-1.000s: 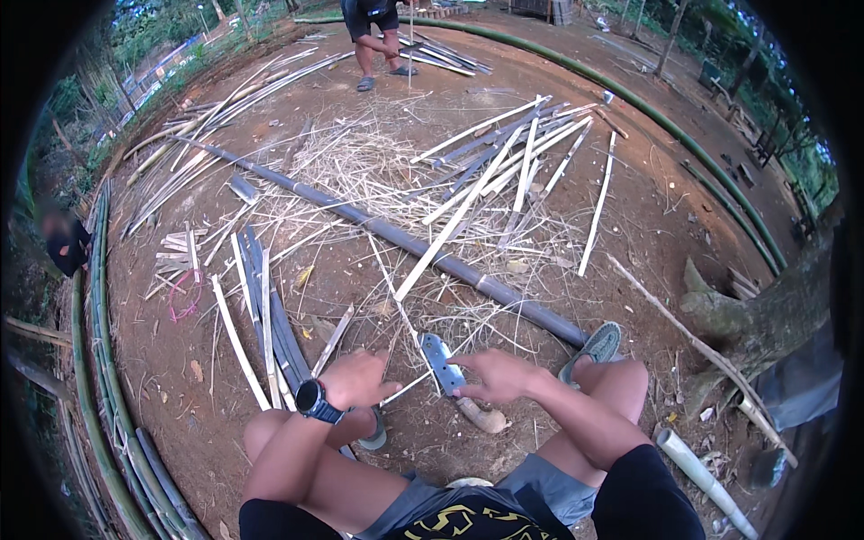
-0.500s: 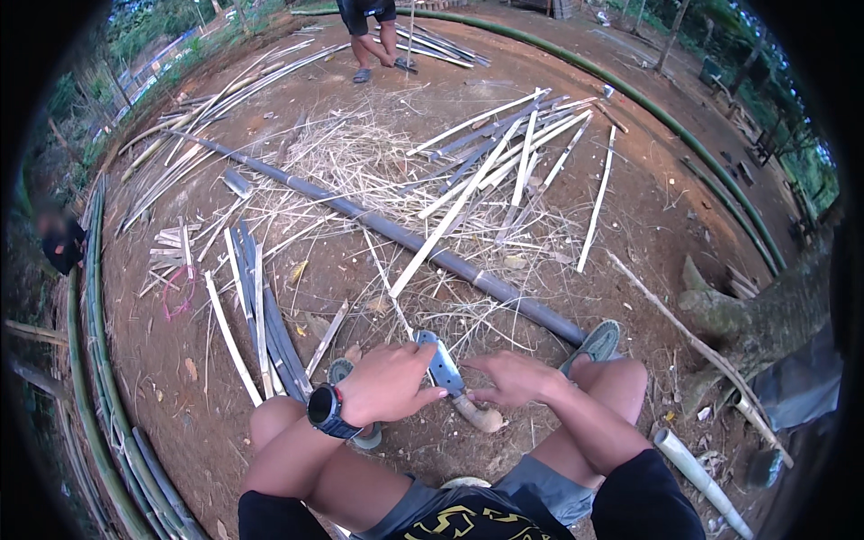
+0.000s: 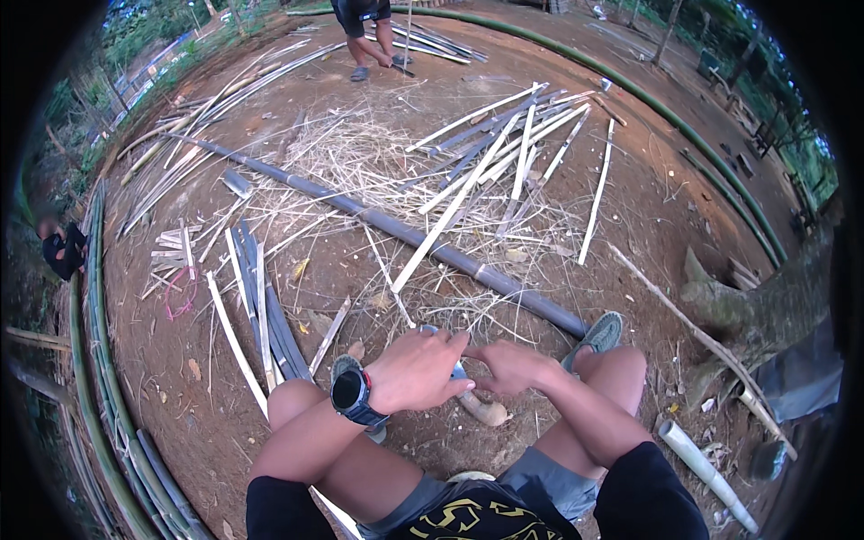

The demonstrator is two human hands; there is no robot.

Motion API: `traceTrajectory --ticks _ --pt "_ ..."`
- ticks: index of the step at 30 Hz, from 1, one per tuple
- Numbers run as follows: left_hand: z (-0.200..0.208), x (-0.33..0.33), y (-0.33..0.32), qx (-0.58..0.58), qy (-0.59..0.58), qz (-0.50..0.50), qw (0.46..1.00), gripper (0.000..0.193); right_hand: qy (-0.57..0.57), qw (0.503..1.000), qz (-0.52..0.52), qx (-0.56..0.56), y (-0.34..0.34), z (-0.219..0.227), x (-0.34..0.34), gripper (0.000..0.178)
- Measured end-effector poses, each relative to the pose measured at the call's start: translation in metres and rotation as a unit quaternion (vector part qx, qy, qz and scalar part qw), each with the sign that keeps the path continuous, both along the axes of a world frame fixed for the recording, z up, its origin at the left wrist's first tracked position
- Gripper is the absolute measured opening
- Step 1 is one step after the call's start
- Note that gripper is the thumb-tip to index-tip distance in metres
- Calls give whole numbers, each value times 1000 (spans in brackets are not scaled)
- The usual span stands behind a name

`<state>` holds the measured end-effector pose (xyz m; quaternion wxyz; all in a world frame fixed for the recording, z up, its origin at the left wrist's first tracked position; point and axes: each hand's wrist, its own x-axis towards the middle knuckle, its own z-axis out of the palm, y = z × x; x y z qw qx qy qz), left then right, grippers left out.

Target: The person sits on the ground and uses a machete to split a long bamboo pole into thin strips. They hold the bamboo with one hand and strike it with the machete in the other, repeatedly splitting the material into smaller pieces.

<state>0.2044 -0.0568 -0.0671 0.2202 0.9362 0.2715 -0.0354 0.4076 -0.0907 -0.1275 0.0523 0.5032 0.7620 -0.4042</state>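
Observation:
Between my knees is a broad-bladed knife with a pale, curved wooden handle [image 3: 486, 412]. My left hand [image 3: 416, 367], with a watch on its wrist, lies across the blade [image 3: 458, 371] and hides most of it. Its fingers are bent over the metal, and the thumb rests near the handle. From the right, my right hand [image 3: 515, 364] meets it at the blade, index finger and thumb curled in close and the other fingers folded. Whatever the right fingertips hold is too small or hidden to make out.
A long dark bamboo pole [image 3: 396, 229] crosses the ground ahead among shavings [image 3: 360, 148]. Split strips lie at left [image 3: 279, 315] and far right [image 3: 504, 153]. A tree trunk [image 3: 765, 306] stands at right. One person [image 3: 364, 36] bends far ahead; another [image 3: 63, 247] is at left.
My left hand has slid right over the blade, covering more of it and closing the gap to my right hand. The right fingers, earlier stretched out, have curled in.

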Motion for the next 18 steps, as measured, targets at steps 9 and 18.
traceTrajectory --ticks 9,18 --pt "-3 -1 -3 -4 2 4 1000 59 19 1000 12 20 -5 -17 1 64" --pt "-3 -3 -2 -8 4 3 1000 57 29 999 9 17 -4 -17 3 65"
